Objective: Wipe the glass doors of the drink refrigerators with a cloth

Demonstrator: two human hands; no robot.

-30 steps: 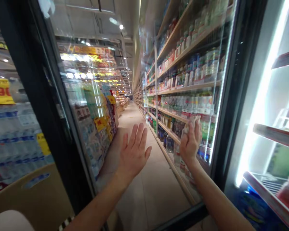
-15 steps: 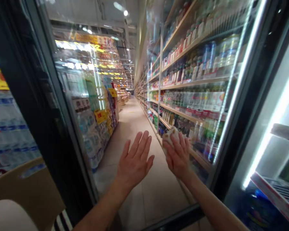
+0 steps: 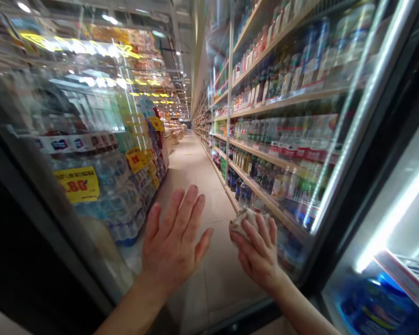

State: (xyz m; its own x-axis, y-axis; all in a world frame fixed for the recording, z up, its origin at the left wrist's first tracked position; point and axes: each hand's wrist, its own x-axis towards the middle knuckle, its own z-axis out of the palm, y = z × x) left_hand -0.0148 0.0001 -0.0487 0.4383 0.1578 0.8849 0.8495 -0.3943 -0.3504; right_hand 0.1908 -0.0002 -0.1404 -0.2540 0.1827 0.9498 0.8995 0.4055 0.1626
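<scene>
A glass door [image 3: 209,288] in a dark frame stands in front of me, with the store aisle showing through it. My left hand [image 3: 172,237] is raised with its fingers spread, palm toward the glass and holding nothing; whether it touches the pane I cannot tell. To its right, my right hand [image 3: 260,251] presses a crumpled pale cloth [image 3: 242,221] toward the lower part of the glass. The fingers lie over the cloth and hide part of it.
Shelves of bottles [image 3: 293,149] show in the glass on the right. Wrapped bottle packs [image 3: 125,204] with a yellow price sign [image 3: 77,184] are stacked at left. The dark door frame [image 3: 366,167] runs along the right, beside a lit cooler with a large blue bottle [image 3: 373,302].
My right hand and the cloth have moved lower on the glass. My left hand has shifted left and looks larger. The view has moved nearer to the door, and more bottle packs show at left.
</scene>
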